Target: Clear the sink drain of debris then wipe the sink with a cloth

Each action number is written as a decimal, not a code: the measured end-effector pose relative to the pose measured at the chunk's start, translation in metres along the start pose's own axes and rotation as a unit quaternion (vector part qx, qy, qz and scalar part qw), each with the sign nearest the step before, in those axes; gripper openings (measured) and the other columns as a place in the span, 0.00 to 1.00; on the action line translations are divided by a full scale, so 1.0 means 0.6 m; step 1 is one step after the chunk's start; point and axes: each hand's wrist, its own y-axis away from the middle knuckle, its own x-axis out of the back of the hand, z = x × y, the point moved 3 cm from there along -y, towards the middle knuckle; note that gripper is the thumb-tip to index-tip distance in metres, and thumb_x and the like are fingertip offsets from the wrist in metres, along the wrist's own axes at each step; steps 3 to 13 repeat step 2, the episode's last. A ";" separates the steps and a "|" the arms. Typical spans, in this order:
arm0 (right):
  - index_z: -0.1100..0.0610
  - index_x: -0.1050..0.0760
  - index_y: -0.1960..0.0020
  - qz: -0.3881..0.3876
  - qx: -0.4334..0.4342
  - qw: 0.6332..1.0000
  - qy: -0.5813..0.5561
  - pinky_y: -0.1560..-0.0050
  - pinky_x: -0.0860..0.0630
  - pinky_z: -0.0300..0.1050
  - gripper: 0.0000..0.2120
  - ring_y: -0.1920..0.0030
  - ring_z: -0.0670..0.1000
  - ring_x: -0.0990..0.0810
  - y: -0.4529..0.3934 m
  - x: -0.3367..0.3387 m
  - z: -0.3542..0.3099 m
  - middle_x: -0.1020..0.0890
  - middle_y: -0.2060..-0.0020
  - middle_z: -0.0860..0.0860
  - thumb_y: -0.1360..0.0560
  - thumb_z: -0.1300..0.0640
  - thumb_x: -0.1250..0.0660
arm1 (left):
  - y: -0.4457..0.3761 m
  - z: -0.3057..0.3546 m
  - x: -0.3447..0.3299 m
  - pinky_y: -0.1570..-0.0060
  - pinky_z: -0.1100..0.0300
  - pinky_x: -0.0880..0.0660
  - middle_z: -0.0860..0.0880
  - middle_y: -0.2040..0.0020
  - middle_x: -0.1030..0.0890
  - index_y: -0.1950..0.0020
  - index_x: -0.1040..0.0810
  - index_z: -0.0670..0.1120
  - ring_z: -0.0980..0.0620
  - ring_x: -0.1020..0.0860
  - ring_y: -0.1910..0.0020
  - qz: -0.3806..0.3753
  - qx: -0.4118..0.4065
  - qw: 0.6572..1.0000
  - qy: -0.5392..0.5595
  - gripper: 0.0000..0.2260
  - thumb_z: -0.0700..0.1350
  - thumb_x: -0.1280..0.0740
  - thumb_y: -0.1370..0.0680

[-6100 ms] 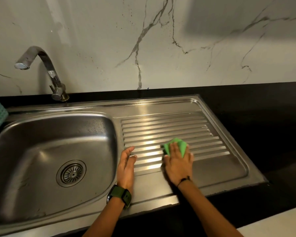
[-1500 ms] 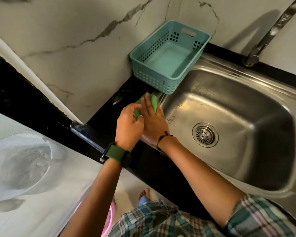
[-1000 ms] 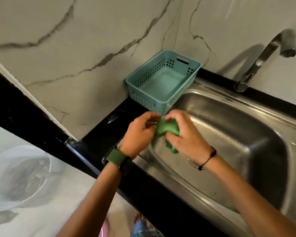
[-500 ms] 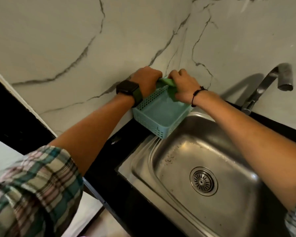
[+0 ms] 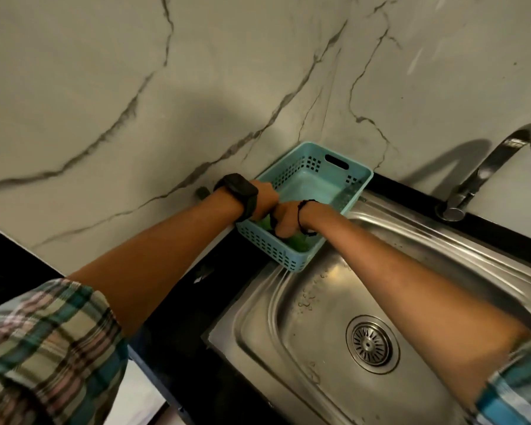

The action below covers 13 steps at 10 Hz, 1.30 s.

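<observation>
head view, steeply down (probably)

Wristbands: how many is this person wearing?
2. A dark watch on the left wrist, beside the basket; a thin black cord on the right wrist, over the basket.

Dim warm light, blurred edges, wide-angle distortion.

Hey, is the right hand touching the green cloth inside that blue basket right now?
Touching. The head view shows the right hand down in the blue basket, fingers curled against the green cloth, no gap visible.
</observation>
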 end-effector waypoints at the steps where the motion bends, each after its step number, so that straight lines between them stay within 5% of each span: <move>1: 0.66 0.27 0.40 -0.004 0.025 1.000 0.011 0.43 0.24 0.53 0.16 0.45 0.60 0.23 0.012 0.017 0.007 0.23 0.41 0.60 0.26 0.63 0.42 | -0.005 0.002 0.012 0.56 0.53 0.28 0.35 0.49 0.20 0.50 0.21 0.35 0.38 0.22 0.50 0.015 0.008 1.000 0.011 0.10 0.35 0.42 0.24; 2: 0.63 0.29 0.35 0.080 0.042 0.995 -0.036 0.33 0.31 0.56 0.19 0.35 0.60 0.29 0.045 0.044 0.039 0.26 0.35 0.59 0.25 0.65 0.42 | -0.003 0.011 0.045 0.48 0.52 0.28 0.36 0.43 0.22 0.43 0.23 0.37 0.38 0.23 0.46 0.029 0.019 0.999 0.033 0.12 0.36 0.42 0.23; 13: 0.63 0.29 0.35 0.080 0.042 0.995 -0.036 0.33 0.31 0.56 0.19 0.35 0.60 0.29 0.045 0.044 0.039 0.26 0.35 0.59 0.25 0.65 0.42 | -0.003 0.011 0.045 0.48 0.52 0.28 0.36 0.43 0.22 0.43 0.23 0.37 0.38 0.23 0.46 0.029 0.019 0.999 0.033 0.12 0.36 0.42 0.23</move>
